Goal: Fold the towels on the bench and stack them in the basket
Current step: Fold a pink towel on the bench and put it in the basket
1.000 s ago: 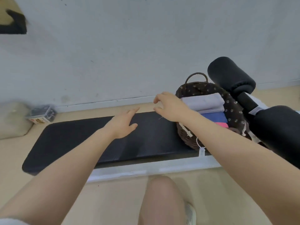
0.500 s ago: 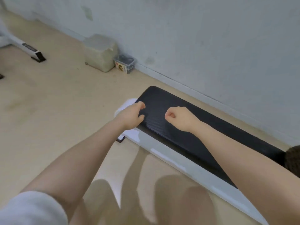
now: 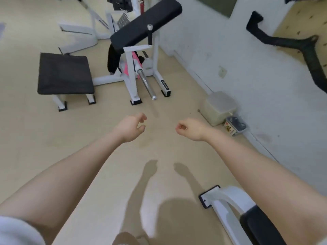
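Note:
Only the end of the black padded bench (image 3: 258, 227) shows, at the bottom right, on its white frame. The basket and the towels are out of view. My left hand (image 3: 131, 127) hangs over the bare floor with its fingers loosely curled and apart, holding nothing. To its right, my right hand (image 3: 190, 129) is curled into a loose fist, also with nothing in it. Both hands are well left of and beyond the bench end.
A white curl machine with a black pad (image 3: 146, 25) and a chrome bar (image 3: 146, 84) stands ahead. A low black seat (image 3: 64, 74) sits at the left. A beige box (image 3: 220, 107) and a small container (image 3: 236, 125) lie by the white wall.
My view has swung left, away from the bench and basket, toward the open floor and the gym machines. Both hands left the bench pad and now hover over the floor.

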